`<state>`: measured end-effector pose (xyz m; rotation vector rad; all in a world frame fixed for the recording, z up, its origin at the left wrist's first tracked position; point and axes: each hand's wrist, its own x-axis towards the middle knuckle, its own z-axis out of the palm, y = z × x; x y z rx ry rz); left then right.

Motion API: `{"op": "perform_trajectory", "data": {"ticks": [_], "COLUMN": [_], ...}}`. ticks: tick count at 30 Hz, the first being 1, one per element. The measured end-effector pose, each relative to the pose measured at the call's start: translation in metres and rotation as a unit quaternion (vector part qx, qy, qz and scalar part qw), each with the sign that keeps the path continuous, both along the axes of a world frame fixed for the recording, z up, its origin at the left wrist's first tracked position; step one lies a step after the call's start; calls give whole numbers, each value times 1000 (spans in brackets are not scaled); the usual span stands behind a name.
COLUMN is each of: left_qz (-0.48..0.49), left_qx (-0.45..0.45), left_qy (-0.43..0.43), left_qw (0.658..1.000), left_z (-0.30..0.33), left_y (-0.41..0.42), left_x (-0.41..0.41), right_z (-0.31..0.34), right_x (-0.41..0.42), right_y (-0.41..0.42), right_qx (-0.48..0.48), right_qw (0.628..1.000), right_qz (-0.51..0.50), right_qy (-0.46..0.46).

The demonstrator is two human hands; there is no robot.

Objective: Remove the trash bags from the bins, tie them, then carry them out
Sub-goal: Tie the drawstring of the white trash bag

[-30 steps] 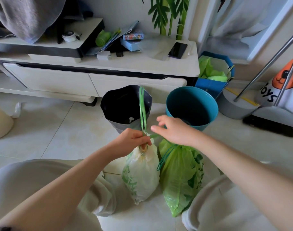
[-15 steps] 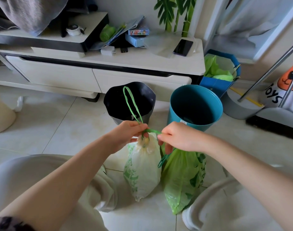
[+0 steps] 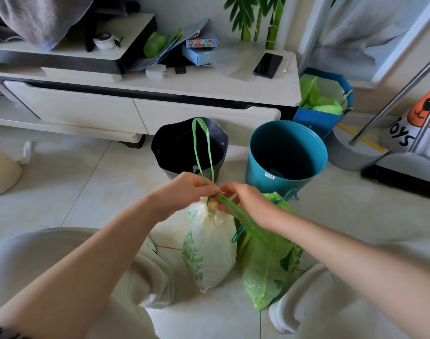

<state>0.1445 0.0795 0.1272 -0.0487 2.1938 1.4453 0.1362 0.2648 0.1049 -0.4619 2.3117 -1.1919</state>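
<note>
A white trash bag with green print stands on the floor between my knees, its neck gathered. My left hand pinches its green drawstring, whose loop stands up in front of the black bin. My right hand pinches the other loop of that drawstring, which runs down to the right. A green trash bag leans beside the white one, its top partly hidden by my right hand. The teal bin stands behind it. Both bins have no bag inside.
A white TV cabinet runs along the wall behind the bins, with a phone and small boxes on top. A blue bin lined with green plastic sits at the right. A broom and dustpan stand at the far right.
My hands have come closer together above the white bag's neck. The upright drawstring loop shifted, and the second loop now hangs down toward the right under my right hand.
</note>
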Motion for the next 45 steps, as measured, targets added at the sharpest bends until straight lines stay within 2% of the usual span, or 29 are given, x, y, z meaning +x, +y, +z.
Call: {"op": "perform_trajectory", "data": {"ticks": [6, 10, 14, 17, 21, 24, 26, 30, 34, 37, 45], "left_qz": [-45, -39, -55, -69, -73, -114, -130, -128, -139, -154, -150], "left_qx": [-22, -47, -125, -169, -254, -270, -259, -248, -242, -237, -235], "left_qy": [22, 51, 140, 238, 382, 469, 507, 521, 513, 524, 508], "left_qw": [999, 997, 981, 954, 886, 833, 811, 806, 812, 804, 815], "left_z": [5, 7, 1, -8, -13, -9, -7, -10, -10, -8, -9], "left_y": [4, 1, 0, 1, 3, 5, 7, 6, 4, 8, 7], "left_x": [1, -2, -2, 1, 4, 7, 10, 10, 9, 10, 9], "right_z": [-8, -7, -8, -9, -6, -6, -3, 2, 2, 4, 11], "right_x": [-6, -8, -8, -8, -5, -4, -7, -15, -16, -15, -23], "right_y": [-2, -1, 0, -1, -3, -2, -1, 2, 3, 4, 6], "right_qx": [2, -8, -36, -70, -97, -132, -154, -177, -228, -280, -322], "right_qw": [1000, 999, 995, 985, 970, 955, 943, 920, 863, 830, 818], "right_qz": [-7, -36, -65, -70, -51, -69, -91, -132, -198, -205, -262], "right_qy": [-11, -4, -66, -142, -215, -257, -279, -324, -405, -437, -398]}}
